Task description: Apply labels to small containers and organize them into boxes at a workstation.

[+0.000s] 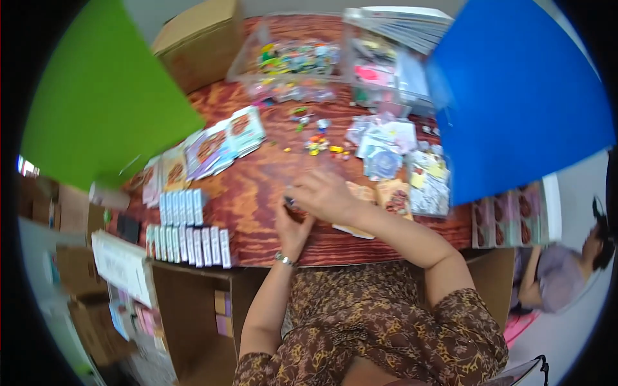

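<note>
My left hand [293, 229] is at the table's near middle, its fingers curled around something I cannot make out. Over it reaches my right hand [327, 196], fingertips pinched together at a small dark bit [289, 202] that touches both hands. Just beyond lie loose yellow, red and white small pieces [317, 145]. Partly under my right forearm are flat picture packets [394, 196]. Fanned packets [211, 147] lie to the left of my hands, and clear plastic bags [384, 151] lie to the right.
Rows of slim boxes [187, 244] stand at the left. At the back are a clear bin of colourful pieces [296, 59], a cardboard box [196, 45] and a filled clear bin [380, 67]. Green [106, 96] and blue panels [521, 96] flank the table. Another person [563, 280] sits at right.
</note>
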`<action>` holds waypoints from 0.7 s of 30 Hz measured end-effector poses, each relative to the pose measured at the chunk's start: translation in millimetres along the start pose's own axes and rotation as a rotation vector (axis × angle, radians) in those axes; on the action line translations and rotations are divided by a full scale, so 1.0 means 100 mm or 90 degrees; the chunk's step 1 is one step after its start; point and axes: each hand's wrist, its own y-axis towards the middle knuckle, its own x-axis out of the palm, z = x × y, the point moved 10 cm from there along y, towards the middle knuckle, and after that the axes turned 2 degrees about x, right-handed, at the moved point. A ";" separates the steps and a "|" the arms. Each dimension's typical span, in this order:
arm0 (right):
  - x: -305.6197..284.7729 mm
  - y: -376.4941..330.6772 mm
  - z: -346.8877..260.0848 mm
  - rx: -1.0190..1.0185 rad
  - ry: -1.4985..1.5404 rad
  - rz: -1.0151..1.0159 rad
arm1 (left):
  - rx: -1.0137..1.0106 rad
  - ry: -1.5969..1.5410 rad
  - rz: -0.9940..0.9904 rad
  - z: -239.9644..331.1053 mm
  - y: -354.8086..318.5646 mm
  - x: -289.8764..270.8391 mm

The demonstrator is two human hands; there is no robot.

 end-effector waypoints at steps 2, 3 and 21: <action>-0.35 -0.10 0.00 0.039 0.025 0.007 | 0.032 -0.012 0.004 0.05 -0.01 0.00; -0.49 -0.17 0.04 0.065 0.070 0.012 | 0.015 -0.008 0.014 0.05 -0.01 0.00; -1.14 -2.62 2.42 0.734 -0.126 -0.219 | 0.030 0.050 0.036 -0.07 -0.05 0.05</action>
